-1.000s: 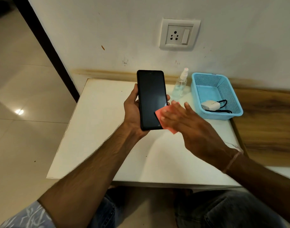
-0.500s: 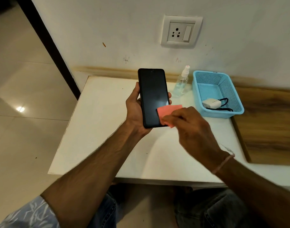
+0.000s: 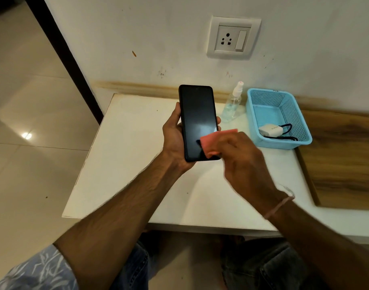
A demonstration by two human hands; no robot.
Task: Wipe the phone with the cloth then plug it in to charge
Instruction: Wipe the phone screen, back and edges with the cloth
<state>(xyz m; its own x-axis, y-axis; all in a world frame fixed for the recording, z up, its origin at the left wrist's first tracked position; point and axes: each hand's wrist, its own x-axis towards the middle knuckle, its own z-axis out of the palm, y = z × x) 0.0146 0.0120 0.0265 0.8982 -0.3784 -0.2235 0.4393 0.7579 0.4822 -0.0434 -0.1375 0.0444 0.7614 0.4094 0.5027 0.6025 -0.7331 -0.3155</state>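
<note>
Two-handed work: gripping the phone [image 3: 197, 122] above the table [image 3: 127, 164] in the left hand [image 3: 173, 139], thumb and curled fingers clamping its long edges, likely leaving the dark screen bare for wiping. Pressing the pink cloth [image 3: 210, 143] onto the lower screen with the right hand [image 3: 240, 155], fingers bunched and pinching it, though blurred. Leaving the charger [image 3: 270, 129] lying in the blue basket [image 3: 284, 144] near the wall socket [image 3: 231, 38], probably for plugging in afterwards.
</note>
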